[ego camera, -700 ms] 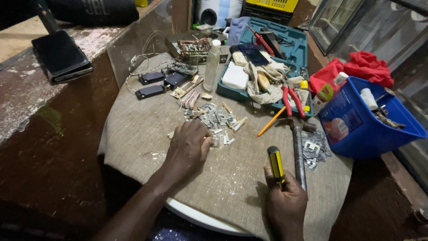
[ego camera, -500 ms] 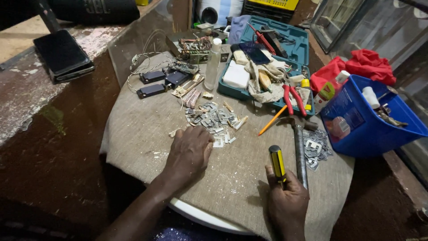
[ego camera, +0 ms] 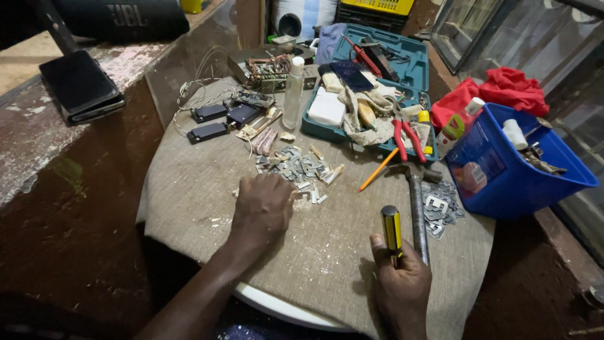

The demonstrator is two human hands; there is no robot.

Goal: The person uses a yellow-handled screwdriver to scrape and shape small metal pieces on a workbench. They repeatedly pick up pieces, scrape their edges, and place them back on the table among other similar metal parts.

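Note:
My left hand (ego camera: 263, 208) rests knuckles-up on the cloth-covered round table (ego camera: 189, 189), fingers curled at the near edge of a pile of small grey metal pieces (ego camera: 296, 167); whether it holds one is hidden. My right hand (ego camera: 399, 277) is closed around a screwdriver with a yellow and black handle (ego camera: 392, 230), held upright near the table's front edge. A hammer (ego camera: 416, 204) lies just right of that hand, head pointing away.
An open teal tool case (ego camera: 371, 82) with rags, pliers and tools sits at the back. A blue plastic bin (ego camera: 509, 164) stands right, red cloth (ego camera: 503, 88) behind it. Black components (ego camera: 217, 119), a clear bottle (ego camera: 293, 94), an orange pencil (ego camera: 377, 170), more metal pieces (ego camera: 440, 211).
My left hand has shifted slightly nearer the pile of metal pieces. The right hand still holds the screwdriver in the same spot.

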